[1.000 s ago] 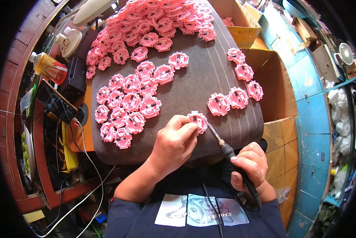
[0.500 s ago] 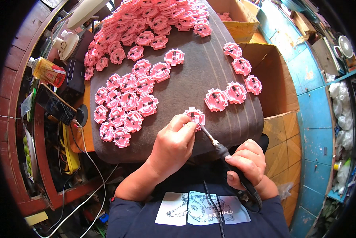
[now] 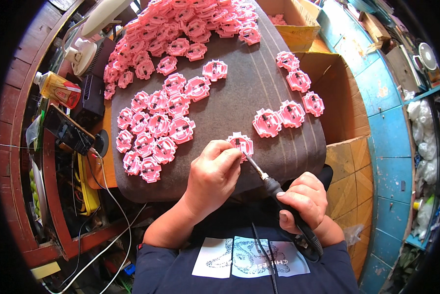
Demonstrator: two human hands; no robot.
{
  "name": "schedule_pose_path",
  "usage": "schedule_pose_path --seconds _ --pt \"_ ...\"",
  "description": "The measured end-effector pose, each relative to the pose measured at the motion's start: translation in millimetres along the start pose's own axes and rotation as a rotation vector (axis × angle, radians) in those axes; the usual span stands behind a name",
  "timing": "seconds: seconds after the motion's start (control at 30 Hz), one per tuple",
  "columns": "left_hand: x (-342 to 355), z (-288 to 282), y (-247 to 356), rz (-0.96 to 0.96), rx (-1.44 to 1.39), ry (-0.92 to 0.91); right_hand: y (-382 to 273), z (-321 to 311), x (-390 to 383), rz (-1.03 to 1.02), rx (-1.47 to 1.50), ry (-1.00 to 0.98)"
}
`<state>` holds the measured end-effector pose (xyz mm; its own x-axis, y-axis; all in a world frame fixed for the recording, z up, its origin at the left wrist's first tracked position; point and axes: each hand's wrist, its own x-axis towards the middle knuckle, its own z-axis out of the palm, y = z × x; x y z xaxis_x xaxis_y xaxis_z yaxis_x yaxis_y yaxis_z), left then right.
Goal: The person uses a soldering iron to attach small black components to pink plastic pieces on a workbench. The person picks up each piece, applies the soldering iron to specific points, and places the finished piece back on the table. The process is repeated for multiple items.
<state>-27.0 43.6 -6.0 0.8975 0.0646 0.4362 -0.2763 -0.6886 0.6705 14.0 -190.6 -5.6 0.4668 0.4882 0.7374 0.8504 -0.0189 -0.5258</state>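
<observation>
My right hand (image 3: 305,201) is wrapped round the dark handle of a soldering iron (image 3: 273,186), whose cord trails down over my shirt. Its metal tip points up and left into a pink plastic part (image 3: 240,140) near the front edge of the dark mat. Over the near-left side of that same part, my left hand (image 3: 214,169) is closed in a pinch, fingertips close to the iron's tip. Whatever lies between those fingertips is hidden. Black pieces show inside the pink part.
Many pink parts (image 3: 180,29) are heaped at the back of the mat (image 3: 220,108). Loose groups lie left (image 3: 158,125) and right (image 3: 291,114). Cardboard boxes (image 3: 347,98) stand at the right. A bottle (image 3: 58,89), a phone (image 3: 68,128) and a lamp (image 3: 102,17) are at the left.
Very little differs. The soldering iron and my right hand have shifted slightly to the left; its tip stays at the same pink part, and my left hand keeps its pinch there.
</observation>
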Motion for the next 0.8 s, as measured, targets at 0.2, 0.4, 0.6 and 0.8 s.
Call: schedule_pose_path --seconds 0.2,0.4,0.6,0.8 --pt "2.1 -2.1 -0.8 0.008 0.004 -0.046 -0.5 -0.2 -1.7 0.006 -0.005 0.000" --pt "3.1 -4.4 0.3 -0.015 -0.005 -0.066 -2.2 -0.7 -0.1 0.004 -0.009 -0.011" --pt "2.6 -4.1 1.0 -0.033 -0.015 -0.065 -0.7 1.6 0.5 -0.003 -0.009 -0.003" --pt "3.6 -3.2 0.5 -0.001 -0.016 -0.045 -3.2 0.9 0.3 0.009 -0.027 -0.004"
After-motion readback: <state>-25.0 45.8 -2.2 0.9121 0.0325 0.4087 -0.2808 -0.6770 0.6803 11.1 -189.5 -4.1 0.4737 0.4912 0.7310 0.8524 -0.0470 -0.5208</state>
